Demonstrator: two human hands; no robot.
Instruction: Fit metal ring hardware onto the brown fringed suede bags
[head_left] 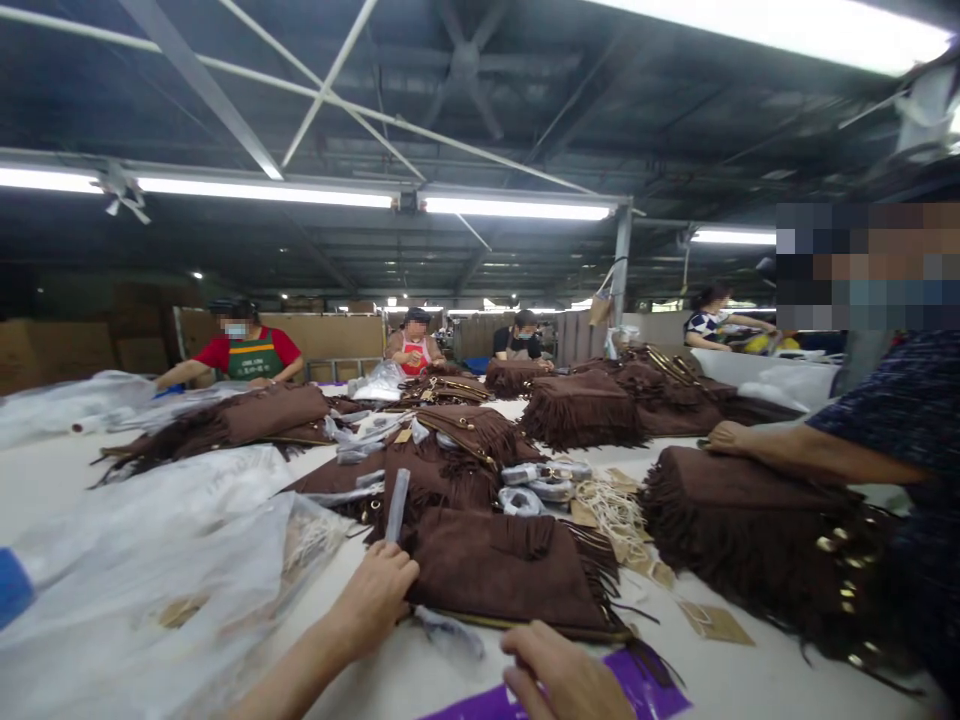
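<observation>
The brown fringed bag [499, 575] lies flat on the white table [390, 685], in front of the person, its zip edge turned toward the body. The left hand [373, 592] is at its left edge, the fingers bent downward just beside a clear-wrapped strip [398, 505]; whether they grasp the strip or only press the bag, I cannot tell. The right hand [566, 675] is over the purple plastic [652, 685], near the zip edge, its fingers loosely curled and a gap between thumb and forefinger; I cannot tell if it grips the plastic. For good handling, I think the left fingers should steady the bag lightly, while the fringe [596, 560] is kept straight and free from folding underneath.
</observation>
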